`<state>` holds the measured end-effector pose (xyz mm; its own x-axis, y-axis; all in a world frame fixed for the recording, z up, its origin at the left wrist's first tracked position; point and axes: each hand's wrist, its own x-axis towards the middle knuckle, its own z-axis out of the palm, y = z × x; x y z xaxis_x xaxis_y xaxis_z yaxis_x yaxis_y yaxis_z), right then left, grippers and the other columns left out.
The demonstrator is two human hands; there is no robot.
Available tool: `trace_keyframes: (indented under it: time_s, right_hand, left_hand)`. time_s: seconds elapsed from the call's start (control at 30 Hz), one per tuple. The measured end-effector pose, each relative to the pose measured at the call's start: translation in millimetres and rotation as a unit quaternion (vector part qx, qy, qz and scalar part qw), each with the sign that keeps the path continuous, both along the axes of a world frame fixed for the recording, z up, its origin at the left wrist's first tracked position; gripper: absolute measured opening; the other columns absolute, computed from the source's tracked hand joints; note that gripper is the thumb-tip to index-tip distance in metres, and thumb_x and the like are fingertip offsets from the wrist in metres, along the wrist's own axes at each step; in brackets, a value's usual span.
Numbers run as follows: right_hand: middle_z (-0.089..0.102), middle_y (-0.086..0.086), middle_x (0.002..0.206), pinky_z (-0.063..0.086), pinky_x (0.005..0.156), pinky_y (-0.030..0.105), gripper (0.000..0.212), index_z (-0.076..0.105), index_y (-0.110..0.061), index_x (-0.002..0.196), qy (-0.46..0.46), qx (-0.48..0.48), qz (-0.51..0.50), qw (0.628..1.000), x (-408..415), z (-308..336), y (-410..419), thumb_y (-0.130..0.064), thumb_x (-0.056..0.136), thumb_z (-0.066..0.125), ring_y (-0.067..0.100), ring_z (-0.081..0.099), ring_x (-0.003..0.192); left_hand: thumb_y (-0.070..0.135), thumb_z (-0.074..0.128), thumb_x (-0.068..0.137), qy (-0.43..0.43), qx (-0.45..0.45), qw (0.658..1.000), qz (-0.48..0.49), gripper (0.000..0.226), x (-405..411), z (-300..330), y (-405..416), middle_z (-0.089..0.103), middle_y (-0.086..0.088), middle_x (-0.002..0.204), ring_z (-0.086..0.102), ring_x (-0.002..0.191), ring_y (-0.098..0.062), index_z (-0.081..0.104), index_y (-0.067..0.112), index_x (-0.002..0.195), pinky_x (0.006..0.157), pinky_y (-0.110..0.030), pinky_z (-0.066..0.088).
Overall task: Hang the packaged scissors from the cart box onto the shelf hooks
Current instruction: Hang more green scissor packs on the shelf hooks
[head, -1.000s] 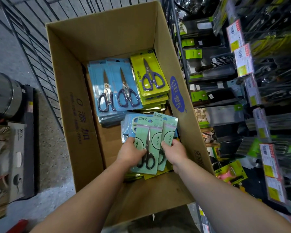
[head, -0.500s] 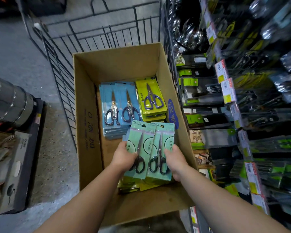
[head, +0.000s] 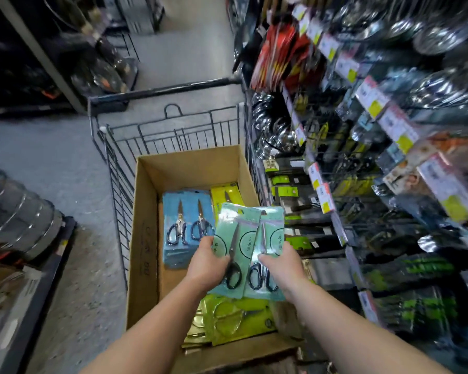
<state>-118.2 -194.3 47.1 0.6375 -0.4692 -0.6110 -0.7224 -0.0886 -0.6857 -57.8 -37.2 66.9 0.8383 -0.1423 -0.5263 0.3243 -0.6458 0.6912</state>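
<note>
A stack of mint-green scissor packs (head: pixel 247 240) is raised above the cardboard box (head: pixel 146 238) in the wire cart (head: pixel 119 163). My left hand (head: pixel 207 265) grips the left pack with the thumb on its front. My right hand (head: pixel 283 264) grips the right pack the same way. Blue scissor packs (head: pixel 185 225) lie in the box's middle, and yellow-green packs lie at the far end (head: pixel 223 194) and near end (head: pixel 233 318). The shelf hooks (head: pixel 335 163) with hanging goods stand to the right, blurred.
Price tags (head: pixel 323 199) line the shelf rails on the right, with steel bowls (head: pixel 276 130) and dark packaged tools. Stacked steel pots (head: pixel 16 217) sit on a low platform at left. The grey aisle floor (head: pixel 52 157) stretches ahead.
Both hands have lifted the green packs up out of the box and slightly right. The view has tilted up, showing more aisle and shelf.
</note>
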Motion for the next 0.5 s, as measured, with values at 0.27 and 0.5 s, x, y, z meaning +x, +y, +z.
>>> trace_keyframes:
  time_s: [0.27, 0.5]
  right_hand:
    - [0.052, 0.009, 0.140, 0.044, 0.104, 0.041, 0.073, 0.044, -0.008, 0.139, -0.018, -0.035, -0.105, 0.994, -43, 16, 3, -0.033, 0.078, 0.074, 0.029, 0.050, 0.127]
    - [0.070, -0.002, 0.110, 0.053, 0.088, 0.036, 0.050, 0.062, -0.018, 0.113, -0.062, -0.052, -0.264, 0.961, -110, 26, 32, -0.035, 0.069, 0.078, 0.019, 0.066, 0.098]
  left_hand:
    - [0.020, 0.064, 0.095, -0.017, -0.013, 0.990, -0.140, 0.052, -16, 22, -3, 0.057, -0.009, 0.132, 0.050, 0.099, -0.012, 0.041, 0.009, 0.140, 0.086, -0.023, 0.040]
    - [0.033, 0.072, 0.078, -0.027, -0.057, 0.965, -0.254, 0.036, -32, 21, -3, 0.071, 0.000, 0.105, 0.066, 0.090, -0.016, 0.057, 0.017, 0.106, 0.082, -0.029, 0.053]
